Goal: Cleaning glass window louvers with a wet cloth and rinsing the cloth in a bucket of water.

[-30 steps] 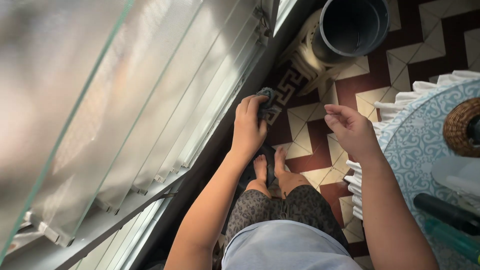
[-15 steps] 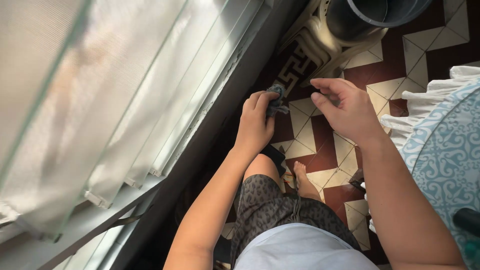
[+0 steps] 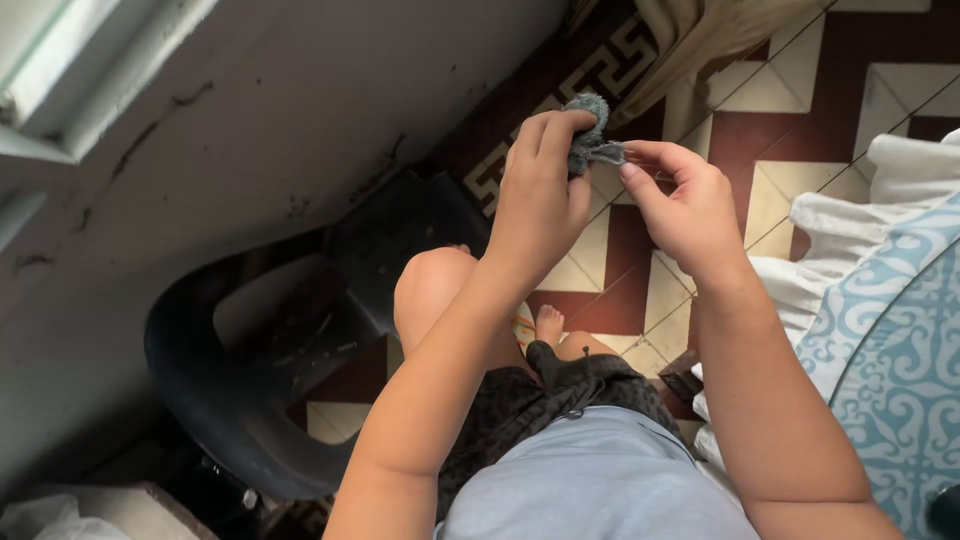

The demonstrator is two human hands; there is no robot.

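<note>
My left hand holds a small grey-blue cloth bunched between its fingers, above the tiled floor. My right hand meets it from the right and pinches a frayed end of the same cloth with thumb and forefinger. Both hands are raised in front of me, over my bent left knee. One bare foot shows on the floor below.
A black plastic chair stands under my raised knee, beside the grey wall. A table with a blue-and-white patterned cloth is at the right. The floor has maroon and cream tiles.
My view has dropped from the window blinds to the wall and chair. My left knee has come up over the chair. My right hand has closed in and taken the cloth's end.
</note>
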